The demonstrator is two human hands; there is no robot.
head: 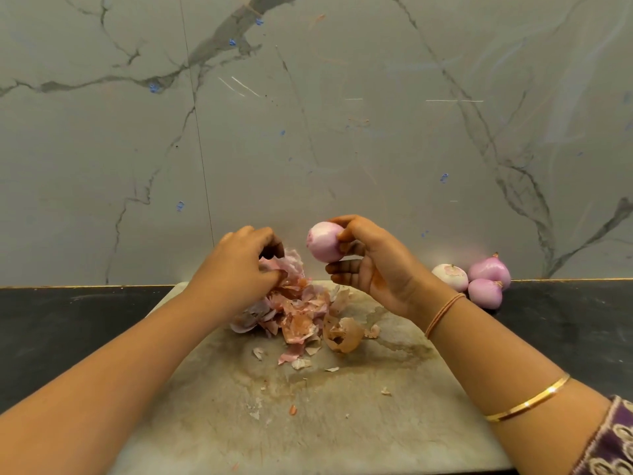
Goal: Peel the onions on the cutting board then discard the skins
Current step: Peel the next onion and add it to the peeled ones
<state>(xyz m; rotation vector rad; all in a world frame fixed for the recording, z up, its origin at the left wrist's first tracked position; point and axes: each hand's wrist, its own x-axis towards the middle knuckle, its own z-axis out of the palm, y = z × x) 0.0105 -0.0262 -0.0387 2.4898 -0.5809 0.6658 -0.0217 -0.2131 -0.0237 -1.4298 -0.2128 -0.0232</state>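
Right hand (373, 265) grips peeled onion (323, 241), firm and likely slippery; at its 9 o'clock, left hand (236, 265) pinches light, brittle skins (301, 313).

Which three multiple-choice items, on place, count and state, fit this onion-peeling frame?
1. Where is the skin pile? A on the cutting board; B in a bin; C in a bowl.
2. How many onions lie on the counter at right? A one; B three; C five.
3. The held onion in the right hand is: A peeled; B halved; C brown-skinned.
Answers: 1 A, the skins heap on the board, where the left hand grips some; 2 B, three sit together by the wall; 3 A, its surface is smooth pink.
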